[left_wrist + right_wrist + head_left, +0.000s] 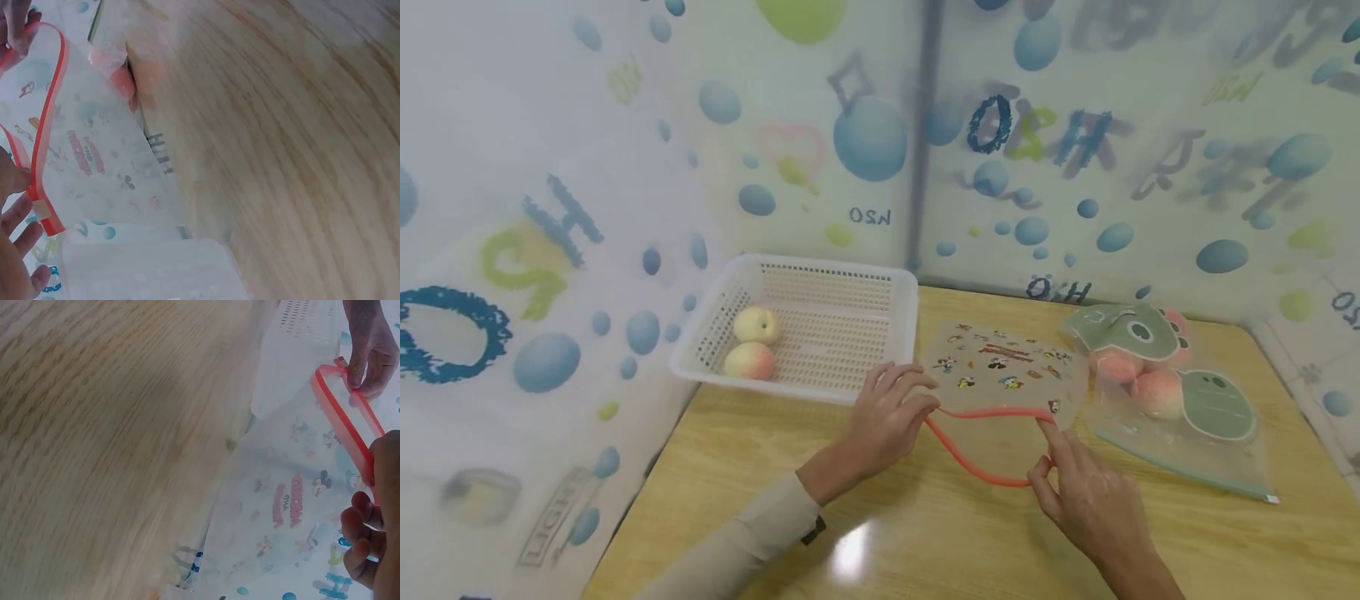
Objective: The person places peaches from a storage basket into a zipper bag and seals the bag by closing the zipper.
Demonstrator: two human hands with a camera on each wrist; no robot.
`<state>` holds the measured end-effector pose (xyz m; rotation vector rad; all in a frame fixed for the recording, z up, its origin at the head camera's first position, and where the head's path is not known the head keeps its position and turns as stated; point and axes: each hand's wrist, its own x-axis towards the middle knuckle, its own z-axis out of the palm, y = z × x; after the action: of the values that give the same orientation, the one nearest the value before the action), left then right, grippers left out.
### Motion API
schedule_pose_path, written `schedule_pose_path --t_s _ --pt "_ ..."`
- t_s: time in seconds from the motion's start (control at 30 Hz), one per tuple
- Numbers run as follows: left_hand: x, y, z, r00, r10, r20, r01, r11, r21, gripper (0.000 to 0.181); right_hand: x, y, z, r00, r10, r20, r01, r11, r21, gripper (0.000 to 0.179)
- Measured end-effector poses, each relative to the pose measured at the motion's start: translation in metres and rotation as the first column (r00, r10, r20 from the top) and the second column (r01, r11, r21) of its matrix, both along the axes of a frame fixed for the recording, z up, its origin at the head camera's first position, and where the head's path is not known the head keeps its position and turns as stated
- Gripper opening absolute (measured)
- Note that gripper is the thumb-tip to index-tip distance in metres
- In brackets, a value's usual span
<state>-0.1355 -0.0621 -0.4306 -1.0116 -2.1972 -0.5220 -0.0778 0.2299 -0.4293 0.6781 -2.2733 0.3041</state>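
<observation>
Zip bag [1009, 379], prob. light, limp, slippery; best held by red rim [988, 412]: L hand [887, 417] pinches approx. 9 o'clock, R hand [1090, 496] 3 o'clock

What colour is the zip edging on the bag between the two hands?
The zip edging is orange-red; the head view shows it best.

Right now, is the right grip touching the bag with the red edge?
Touching. The head view shows the right grip holding the bag by its red edge, with a finger right against it and no gap.
</observation>
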Motion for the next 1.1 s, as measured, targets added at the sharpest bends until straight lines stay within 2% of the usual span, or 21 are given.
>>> schedule_pose_path --t_s 0.13,0.23,0.37,0.43,0.57,0.73,0.93,1.0,1.1 --pt "-0.003 -0.003 0.004 1.0 -0.021 0.016 0.022 0.999 -0.035 0.009 -0.003 0.0 -0.002 0.999 0.024 -0.034 -0.025 1.0 -0.017 0.046" --pt "-0.005 -0.007 0.005 0.996 -0.073 0.059 0.076 0.996 -0.048 0.026 -0.005 0.0 -0.004 0.999 0.029 -0.042 -0.03 0.999 -0.02 0.05" --pt "-0.005 -0.015 0.007 0.975 -0.163 0.152 0.174 0.983 -0.059 0.048 -0.006 0.001 -0.005 1.0 0.027 0.002 -0.027 1.0 0.002 0.052" --pt "-0.004 -0.02 0.008 0.965 -0.166 0.203 0.183 0.981 -0.066 0.053 -0.006 0.001 -0.006 1.0 0.027 0.011 -0.027 1.0 0.003 0.052" --pt "-0.004 -0.03 0.01 0.961 -0.112 0.252 0.139 0.986 -0.092 0.051 -0.005 0.001 -0.007 1.0 0.025 -0.016 -0.025 1.0 -0.017 0.052" --pt "-0.007 -0.043 0.017 0.974 -0.041 0.225 0.075 0.987 -0.143 0.052 -0.001 0.001 -0.008 1.0 0.002 -0.004 -0.002 1.0 -0.01 0.053" --pt "-0.014 -0.059 0.025 0.976 0.019 0.218 0.008 0.993 -0.121 0.047 0.003 0.002 -0.009 0.999 -0.019 0.04 0.019 1.0 0.015 0.054" --pt "-0.017 -0.065 0.028 0.969 0.057 0.239 -0.026 0.991 -0.133 0.046 0.003 0.002 -0.01 0.998 -0.018 0.056 0.017 1.0 0.022 0.056" --pt "-0.02 -0.073 0.032 0.949 0.127 0.289 -0.074 0.979 -0.187 0.048 0.003 0.002 -0.012 0.997 -0.017 0.071 0.015 0.999 0.029 0.058"
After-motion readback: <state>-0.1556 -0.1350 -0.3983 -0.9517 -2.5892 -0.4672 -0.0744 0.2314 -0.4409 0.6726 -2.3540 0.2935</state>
